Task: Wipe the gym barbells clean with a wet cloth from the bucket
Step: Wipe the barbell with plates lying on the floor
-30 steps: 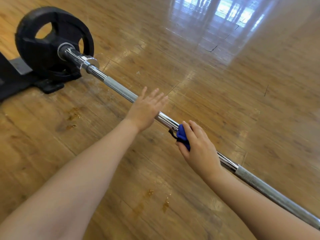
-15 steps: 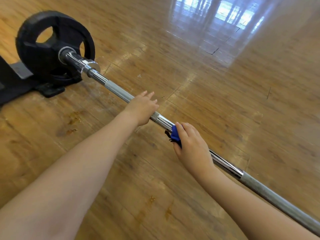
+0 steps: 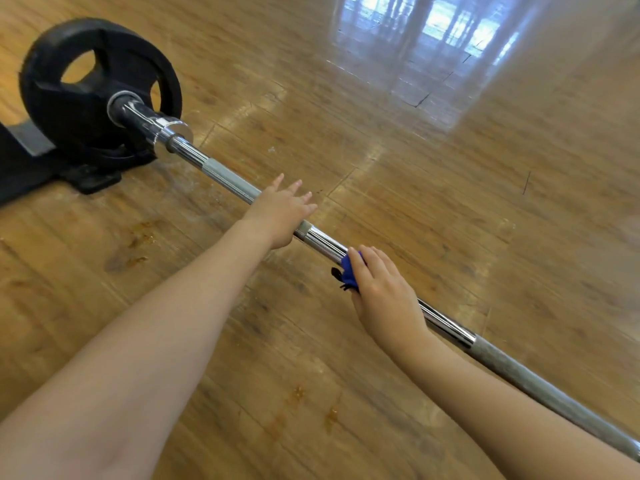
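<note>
Head view: black weight plate (image 3: 100, 88) on far left end of barbell (image 3: 228, 180), resting on dark stand (image 3: 20, 168); glossy wood floor (image 3: 415, 202) with brown stains near my arms. Barbell runs diagonally from plate to lower right, under both my hands. My left hand (image 3: 277, 216) lies on shaft, fingers straight and spread. My right hand (image 3: 381, 289) curls over blue cloth (image 3: 349, 271), pressing it onto shaft just beside left hand. No container visible.
</note>
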A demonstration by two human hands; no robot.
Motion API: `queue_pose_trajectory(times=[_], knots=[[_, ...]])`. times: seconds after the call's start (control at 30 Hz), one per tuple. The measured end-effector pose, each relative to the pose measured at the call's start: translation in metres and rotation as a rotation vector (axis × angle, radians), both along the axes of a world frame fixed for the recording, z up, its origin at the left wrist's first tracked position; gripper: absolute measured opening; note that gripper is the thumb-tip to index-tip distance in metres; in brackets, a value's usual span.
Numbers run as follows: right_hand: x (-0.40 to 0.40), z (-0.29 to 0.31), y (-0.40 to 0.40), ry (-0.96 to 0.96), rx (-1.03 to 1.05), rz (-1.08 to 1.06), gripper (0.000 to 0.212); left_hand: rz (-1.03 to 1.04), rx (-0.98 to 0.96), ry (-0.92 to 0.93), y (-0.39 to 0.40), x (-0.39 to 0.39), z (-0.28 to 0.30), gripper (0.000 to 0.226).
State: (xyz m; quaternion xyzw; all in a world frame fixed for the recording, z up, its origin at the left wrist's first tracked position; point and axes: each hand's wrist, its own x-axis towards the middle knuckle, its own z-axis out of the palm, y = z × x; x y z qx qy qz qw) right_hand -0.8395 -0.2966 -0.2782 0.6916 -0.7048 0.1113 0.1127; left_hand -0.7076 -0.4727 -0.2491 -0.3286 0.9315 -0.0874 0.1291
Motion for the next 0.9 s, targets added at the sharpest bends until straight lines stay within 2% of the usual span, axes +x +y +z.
queue_pose_trajectory(times=[0.13,0.23,0.3,0.37,0.57,0.67,0.73,0.8,0.9], knots=[[0.025,0.004,-0.031,-0.04,0.014,-0.021,0.068,0.003,0.056,-0.105,-0.003,-0.005,0.007,0.072],[0.043,0.008,-0.048,-0.174,0.068,-0.038,0.066,0.03,0.022,-0.026,0.002,-0.002,0.005,0.068],[0.042,0.006,-0.041,-0.251,0.009,-0.072,0.058,0.046,0.017,0.042,0.004,0.0,0.002,0.068],[0.037,0.001,-0.024,-0.268,-0.073,-0.103,0.06,0.046,0.011,0.073,0.004,0.001,-0.001,0.069],[0.039,0.001,-0.037,-0.192,-0.129,-0.014,0.058,0.069,-0.036,0.196,0.009,0.005,-0.012,0.068],[0.048,-0.003,-0.051,-0.123,-0.143,0.001,0.063,-0.031,-0.109,0.321,0.006,0.016,-0.022,0.076],[0.049,-0.003,-0.049,-0.117,-0.131,-0.013,0.065,-0.091,-0.198,0.393,0.005,0.019,-0.026,0.069],[0.044,-0.001,-0.042,-0.091,-0.124,-0.026,0.066,-0.091,-0.224,0.388,0.007,0.016,-0.023,0.058],[0.028,-0.001,-0.022,-0.142,-0.095,-0.057,0.062,-0.046,-0.117,0.279,0.009,0.009,-0.018,0.06]])
